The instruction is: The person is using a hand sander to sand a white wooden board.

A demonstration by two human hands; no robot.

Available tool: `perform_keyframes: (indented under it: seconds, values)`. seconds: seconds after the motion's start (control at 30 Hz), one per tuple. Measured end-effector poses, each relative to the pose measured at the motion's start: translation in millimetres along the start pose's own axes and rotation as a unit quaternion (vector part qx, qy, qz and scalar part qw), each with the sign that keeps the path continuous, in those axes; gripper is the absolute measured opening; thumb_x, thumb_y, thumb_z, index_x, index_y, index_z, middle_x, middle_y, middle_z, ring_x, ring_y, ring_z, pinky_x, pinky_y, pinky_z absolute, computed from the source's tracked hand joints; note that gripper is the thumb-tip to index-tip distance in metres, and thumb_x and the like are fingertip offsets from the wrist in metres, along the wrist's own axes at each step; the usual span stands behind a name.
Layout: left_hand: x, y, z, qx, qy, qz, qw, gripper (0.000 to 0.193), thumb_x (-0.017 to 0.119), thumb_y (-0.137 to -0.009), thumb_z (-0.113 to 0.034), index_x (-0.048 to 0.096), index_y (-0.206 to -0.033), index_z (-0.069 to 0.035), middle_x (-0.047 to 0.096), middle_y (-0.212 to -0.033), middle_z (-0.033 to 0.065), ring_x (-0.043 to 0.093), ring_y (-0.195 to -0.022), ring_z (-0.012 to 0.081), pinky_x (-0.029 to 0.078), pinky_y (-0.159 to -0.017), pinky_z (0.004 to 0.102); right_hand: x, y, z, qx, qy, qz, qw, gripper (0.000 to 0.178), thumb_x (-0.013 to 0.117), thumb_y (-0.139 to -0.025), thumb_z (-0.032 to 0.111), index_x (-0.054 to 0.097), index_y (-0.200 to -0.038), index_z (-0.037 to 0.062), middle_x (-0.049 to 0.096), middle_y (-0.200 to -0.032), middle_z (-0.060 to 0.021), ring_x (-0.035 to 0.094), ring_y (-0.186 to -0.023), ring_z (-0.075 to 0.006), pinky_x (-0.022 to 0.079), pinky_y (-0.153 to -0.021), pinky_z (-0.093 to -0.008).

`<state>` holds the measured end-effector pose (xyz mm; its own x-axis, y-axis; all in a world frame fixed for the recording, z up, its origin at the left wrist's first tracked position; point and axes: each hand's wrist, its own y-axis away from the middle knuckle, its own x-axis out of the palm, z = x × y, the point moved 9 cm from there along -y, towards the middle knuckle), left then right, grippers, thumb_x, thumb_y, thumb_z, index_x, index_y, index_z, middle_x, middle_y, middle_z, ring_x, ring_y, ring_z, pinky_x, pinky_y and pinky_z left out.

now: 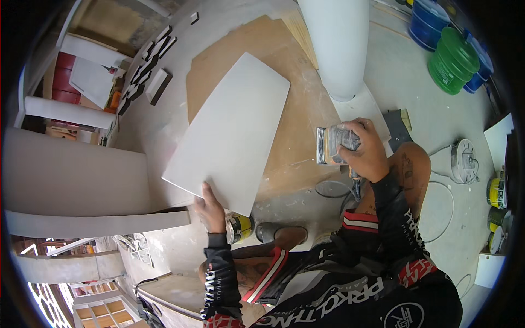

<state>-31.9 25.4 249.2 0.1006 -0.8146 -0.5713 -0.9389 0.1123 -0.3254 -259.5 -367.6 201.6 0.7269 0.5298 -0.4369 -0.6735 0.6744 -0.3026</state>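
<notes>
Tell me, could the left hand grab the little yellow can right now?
Probably yes. The yellow can sits on the floor right beside the left hand, with nothing between them. But that hand is resting on the white board, so it would have to let go first.

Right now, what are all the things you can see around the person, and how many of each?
white panel: one, white, lying flat on the brown board at centre
brown board: one, tan, on the floor under the panel
hand sander: one, orange and grey, on the board right of the panel
white pillar: one, white, top centre
buckets: three or so, one green and the others blue, top right
cord reel: one, grey, right floor
yellow-lidded tins: a few, right edge
dark blocks: several, top left
left hand: one, grip on the panel's near edge
right hand: one, grip around the sander
</notes>
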Motion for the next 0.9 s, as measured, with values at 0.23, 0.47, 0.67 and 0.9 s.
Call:
perform_keyframes:
  seconds: [0.23, 0.47, 0.67, 0.9]
  values:
    - [-12.8, -85.7, -71.4, 0.146, 0.068, -0.112, 0.980, 0.042, 0.060, -0.103, -0.018, 0.055, -0.137, 0.008, 0.071, -0.109, 0.0185, 0.068, -0.097, 0.0216, 0.054, -0.088, 0.0344, -0.4, 1.4, 2.7, -0.005, 0.009, 0.011, 1.000, 0.048, 0.079, -0.071, 0.014, 0.071, -0.118, 0.0118, 0.061, -0.118, -0.0153, 0.064, -0.107, -0.0381, 0.053, -0.092, -0.0451]
    - [11.3, -153.6, -80.2, -0.042, 0.212, 0.122, 0.969, 0.043, 0.045, -0.106, -0.030, 0.053, -0.137, -0.001, 0.069, -0.100, 0.0161, 0.072, -0.086, 0.0242, 0.061, -0.083, 0.0381, -0.9, 7.8, -1.5, 0.018, 0.038, 0.020, 0.999, 0.049, 0.077, -0.072, 0.017, 0.071, -0.120, 0.0163, 0.060, -0.123, -0.0139, 0.061, -0.113, -0.0398, 0.052, -0.095, -0.0485]
    - [20.1, -154.8, -140.7, 0.202, 0.017, 0.158, 0.966, 0.045, 0.060, -0.102, -0.024, 0.050, -0.140, -0.002, 0.073, -0.090, 0.0151, 0.073, -0.086, 0.0216, 0.059, -0.081, 0.0367, -2.0, 7.3, 1.2, 0.039, 0.041, 0.021, 0.998, 0.050, 0.076, -0.072, 0.018, 0.071, -0.122, 0.0188, 0.059, -0.127, -0.0141, 0.060, -0.116, -0.0419, 0.052, -0.098, -0.0491]
    - [4.8, -130.7, -209.5, 0.336, -0.435, -0.096, 0.830, 0.035, 0.078, -0.090, -0.035, 0.073, -0.120, -0.017, 0.077, -0.102, 0.0147, 0.074, -0.104, 0.0285, 0.055, -0.090, 0.0324, -2.4, 5.8, 4.0, 0.030, 0.037, 0.021, 0.999, 0.051, 0.077, -0.071, 0.018, 0.071, -0.122, 0.0192, 0.058, -0.130, -0.0148, 0.060, -0.116, -0.0427, 0.051, -0.100, -0.0482]
